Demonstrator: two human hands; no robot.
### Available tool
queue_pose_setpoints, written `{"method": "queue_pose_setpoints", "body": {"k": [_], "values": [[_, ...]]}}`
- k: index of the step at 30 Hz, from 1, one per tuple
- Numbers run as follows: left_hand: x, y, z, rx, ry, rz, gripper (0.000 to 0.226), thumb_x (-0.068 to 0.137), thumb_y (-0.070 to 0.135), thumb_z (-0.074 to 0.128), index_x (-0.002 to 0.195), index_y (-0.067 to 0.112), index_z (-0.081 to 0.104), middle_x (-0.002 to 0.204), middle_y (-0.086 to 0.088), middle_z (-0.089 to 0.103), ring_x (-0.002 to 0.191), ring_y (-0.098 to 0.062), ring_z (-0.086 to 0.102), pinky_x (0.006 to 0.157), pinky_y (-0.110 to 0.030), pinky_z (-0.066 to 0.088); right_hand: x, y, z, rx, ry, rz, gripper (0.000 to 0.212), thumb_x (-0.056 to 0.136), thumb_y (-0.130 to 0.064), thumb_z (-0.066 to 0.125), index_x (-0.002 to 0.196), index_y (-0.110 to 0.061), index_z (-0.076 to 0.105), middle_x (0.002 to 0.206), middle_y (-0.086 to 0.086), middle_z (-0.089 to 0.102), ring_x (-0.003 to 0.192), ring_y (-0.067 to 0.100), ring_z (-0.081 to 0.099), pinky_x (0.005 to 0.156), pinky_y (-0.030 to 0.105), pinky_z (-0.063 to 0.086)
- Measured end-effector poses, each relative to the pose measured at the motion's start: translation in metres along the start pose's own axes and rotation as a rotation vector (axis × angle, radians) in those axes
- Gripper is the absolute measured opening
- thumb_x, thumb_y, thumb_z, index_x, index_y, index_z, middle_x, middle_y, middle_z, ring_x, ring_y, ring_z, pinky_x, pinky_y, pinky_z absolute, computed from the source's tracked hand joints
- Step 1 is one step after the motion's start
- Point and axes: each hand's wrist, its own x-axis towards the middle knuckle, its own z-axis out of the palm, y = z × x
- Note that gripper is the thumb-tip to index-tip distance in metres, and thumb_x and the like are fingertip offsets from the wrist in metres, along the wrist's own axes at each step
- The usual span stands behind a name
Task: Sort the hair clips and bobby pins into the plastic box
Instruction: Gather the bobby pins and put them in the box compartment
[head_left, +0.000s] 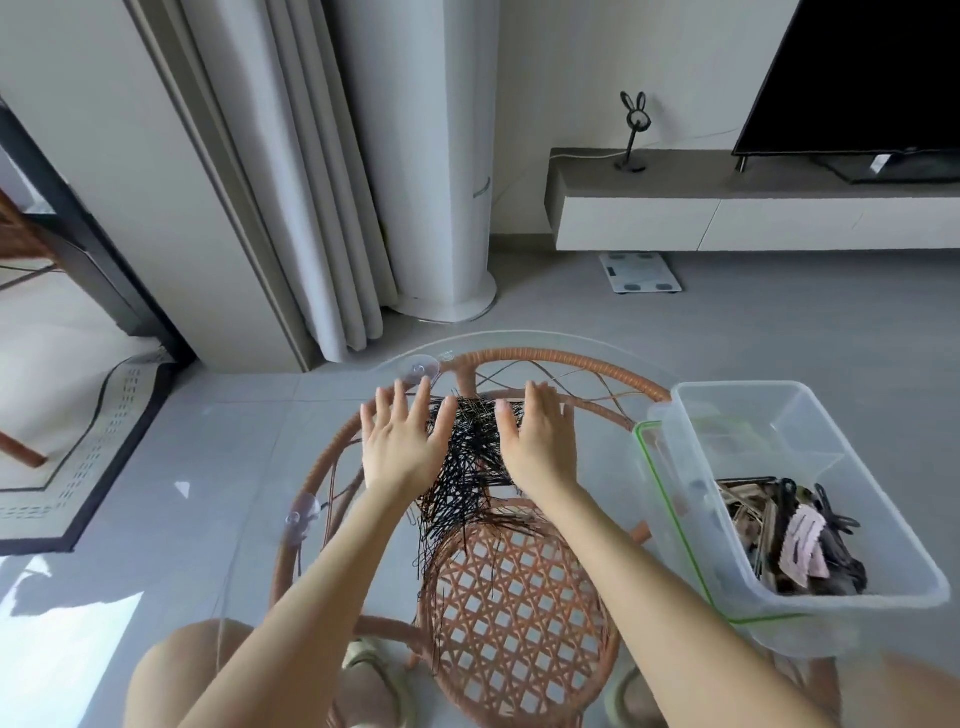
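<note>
A heap of thin black bobby pins (470, 483) lies on the round glass tabletop (249, 499) over a rattan frame. My left hand (402, 441) rests flat on the left side of the heap, fingers spread. My right hand (540, 441) lies flat on its right side, fingers together. Neither hand grips anything; the pins sit between them and partly under the palms. The clear plastic box (852, 587) stands at the table's right edge. Several hair clips (795, 540), brown, black and pink, are piled in its near end.
A clear lid with a green seal (670, 525) lies under the box. Suction cups (418, 368) sit under the glass at the frame. My knees and sandalled feet show below the table. Beyond are curtains, a white column unit, a scale and a TV bench.
</note>
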Motion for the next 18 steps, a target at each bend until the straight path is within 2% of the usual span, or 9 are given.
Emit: {"method": "queue_pose_setpoints", "body": {"k": [2, 5, 7, 9, 12, 15, 17, 18], "values": [[0.018, 0.006, 0.001, -0.013, -0.041, 0.054, 0.066, 0.088, 0.063, 0.009, 0.146, 0.032, 0.014, 0.157, 0.000, 0.010, 0.146, -0.022, -0.002, 0.118, -0.041, -0.007, 0.018, -0.006, 0.003, 0.036, -0.077, -0.077, 0.055, 0.097, -0.041, 0.027, 0.142, -0.009, 0.028, 0.152, 0.011, 0.027, 0.142, 0.023, 0.018, 0.116, 0.036, 0.005], [0.026, 0.008, -0.001, -0.115, -0.082, 0.170, 0.057, 0.094, 0.054, 0.014, 0.143, 0.027, 0.028, 0.155, 0.003, 0.021, 0.145, -0.017, 0.003, 0.116, -0.032, -0.006, 0.026, -0.012, 0.005, 0.159, -0.189, -0.209, 0.042, 0.099, -0.030, 0.033, 0.137, -0.014, 0.041, 0.147, 0.005, 0.038, 0.138, 0.020, 0.028, 0.113, 0.034, 0.019], [0.016, 0.008, -0.005, -0.258, -0.086, 0.206, 0.049, 0.098, 0.045, 0.022, 0.139, 0.024, 0.039, 0.150, 0.001, 0.033, 0.143, -0.014, 0.014, 0.109, -0.019, 0.001, 0.017, -0.012, 0.004, 0.232, -0.246, -0.257, 0.039, 0.098, -0.025, 0.036, 0.134, -0.016, 0.046, 0.144, 0.002, 0.043, 0.135, 0.018, 0.034, 0.112, 0.032, 0.027], [0.003, 0.005, -0.011, -0.374, -0.095, 0.192, 0.045, 0.099, 0.040, 0.028, 0.134, 0.021, 0.048, 0.146, -0.001, 0.042, 0.140, -0.013, 0.027, 0.105, -0.014, 0.009, 0.001, -0.010, 0.000, 0.306, -0.265, -0.260, 0.037, 0.097, -0.023, 0.039, 0.133, -0.018, 0.048, 0.142, 0.001, 0.046, 0.133, 0.016, 0.038, 0.111, 0.032, 0.030], [-0.024, 0.002, -0.017, -0.442, -0.134, 0.203, 0.044, 0.099, 0.037, 0.029, 0.132, 0.018, 0.051, 0.142, -0.003, 0.047, 0.135, -0.014, 0.037, 0.115, -0.027, 0.021, -0.026, -0.005, -0.010, 0.371, -0.266, -0.268, 0.034, 0.096, -0.021, 0.041, 0.129, -0.018, 0.052, 0.137, 0.001, 0.052, 0.126, 0.013, 0.046, 0.107, 0.027, 0.035], [-0.052, 0.000, -0.020, -0.498, -0.159, 0.197, 0.043, 0.099, 0.034, 0.030, 0.129, 0.016, 0.054, 0.138, -0.004, 0.052, 0.132, -0.018, 0.042, 0.112, -0.039, 0.030, -0.053, 0.001, -0.021, 0.397, -0.267, -0.281, 0.032, 0.097, -0.019, 0.042, 0.124, -0.016, 0.056, 0.129, 0.001, 0.059, 0.118, 0.011, 0.053, 0.100, 0.022, 0.041], [-0.071, 0.000, -0.019, -0.554, -0.153, 0.177, 0.041, 0.099, 0.035, 0.030, 0.122, 0.017, 0.059, 0.130, -0.002, 0.059, 0.126, -0.018, 0.048, 0.108, -0.038, 0.035, -0.071, 0.004, -0.027, 0.444, -0.287, -0.258, 0.031, 0.097, -0.019, 0.041, 0.123, -0.016, 0.058, 0.122, 0.001, 0.064, 0.108, 0.010, 0.059, 0.091, 0.019, 0.045], [-0.080, 0.001, -0.017, -0.573, -0.136, 0.158, 0.042, 0.099, 0.037, 0.029, 0.116, 0.020, 0.063, 0.122, -0.001, 0.064, 0.119, -0.017, 0.054, 0.103, -0.034, 0.039, -0.080, 0.005, -0.029, 0.468, -0.289, -0.242, 0.030, 0.097, -0.019, 0.041, 0.121, -0.016, 0.059, 0.117, 0.001, 0.066, 0.102, 0.012, 0.061, 0.088, 0.021, 0.048]]}}
